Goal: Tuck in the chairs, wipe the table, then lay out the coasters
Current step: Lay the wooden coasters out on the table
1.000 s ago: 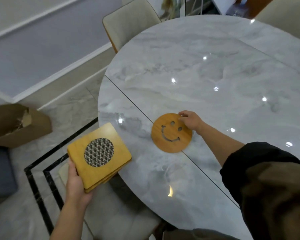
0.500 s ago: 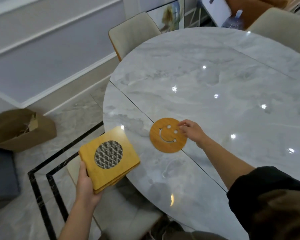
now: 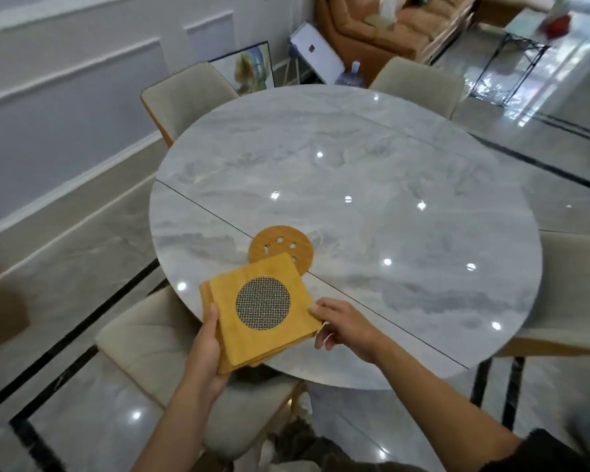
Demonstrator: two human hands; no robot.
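Observation:
A round wooden smiley coaster [image 3: 283, 240] lies on the oval grey marble table [image 3: 372, 185], near its front-left edge. A stack of square bamboo coasters [image 3: 261, 310], the top one with a round mesh inset, hovers over the table edge and hides the lower part of the smiley coaster. My left hand [image 3: 206, 349] holds the stack from its left side and from below. My right hand [image 3: 341, 323] pinches the stack's right corner with thumb and fingers.
Cream chairs stand tucked around the table: one at the back left [image 3: 184, 97], one at the back [image 3: 419, 85], one at the right [image 3: 579, 287], one right below my hands [image 3: 143, 338]. A brown sofa [image 3: 382, 22] and a glass table [image 3: 539, 42] stand behind.
My right hand let go of the smiley coaster and came back to the square stack's right corner. My left hand brought the stack right, over the table edge. The view pulled back.

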